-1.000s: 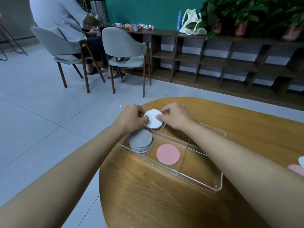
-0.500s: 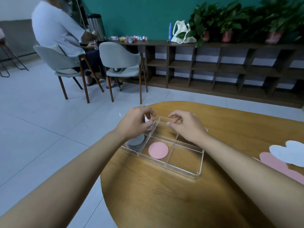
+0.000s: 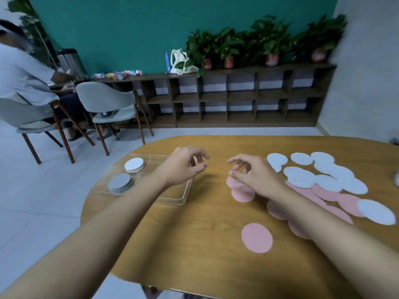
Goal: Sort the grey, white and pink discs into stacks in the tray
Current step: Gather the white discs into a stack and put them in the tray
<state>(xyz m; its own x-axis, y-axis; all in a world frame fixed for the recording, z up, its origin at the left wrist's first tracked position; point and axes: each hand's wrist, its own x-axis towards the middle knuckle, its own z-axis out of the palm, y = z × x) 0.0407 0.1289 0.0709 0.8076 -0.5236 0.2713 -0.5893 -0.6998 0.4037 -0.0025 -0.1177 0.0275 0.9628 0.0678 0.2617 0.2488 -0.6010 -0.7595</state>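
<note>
The left hand (image 3: 183, 167) hovers over the clear plastic tray (image 3: 172, 201), the right hand (image 3: 254, 175) over loose round pink discs (image 3: 241, 194) on the oval wooden table (image 3: 194, 244); the fingers of both are loosely curled and hold nothing. The tray holds 1 grey disc stack (image 3: 119, 183) and 1 white disc stack (image 3: 134, 165)

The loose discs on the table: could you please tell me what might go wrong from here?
1. White discs overlap pink discs in the pile, so the right hand may lift two at once or the wrong colour.
2. The tray sits near the table edge and the left arm crosses over it; a knock could topple the grey stack or white stack.
</note>
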